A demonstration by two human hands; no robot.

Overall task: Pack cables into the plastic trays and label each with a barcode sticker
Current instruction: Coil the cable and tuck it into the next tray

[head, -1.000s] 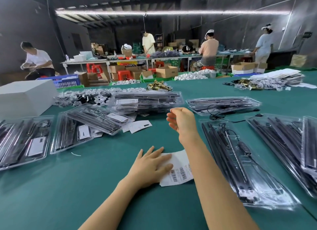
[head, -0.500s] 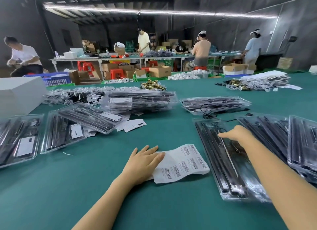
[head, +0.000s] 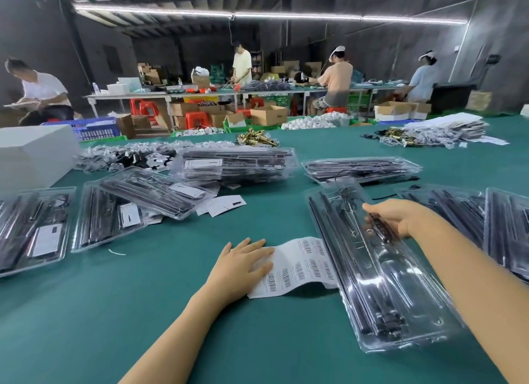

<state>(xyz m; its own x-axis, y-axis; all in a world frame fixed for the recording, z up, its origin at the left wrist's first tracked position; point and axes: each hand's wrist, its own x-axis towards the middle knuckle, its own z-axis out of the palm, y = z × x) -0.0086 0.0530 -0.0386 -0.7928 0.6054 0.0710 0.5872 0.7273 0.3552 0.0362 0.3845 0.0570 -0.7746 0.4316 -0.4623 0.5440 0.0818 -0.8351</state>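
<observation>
The left hand lies spread flat on the sticker sheet, near the middle. The right hand pinches a black controller over the tray just right of it.

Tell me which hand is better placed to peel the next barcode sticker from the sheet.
The left hand, probably. It lies flat on the sticker sheet, beside the barcodes. The right hand is busy: it holds a small black part over the clear tray.
</observation>
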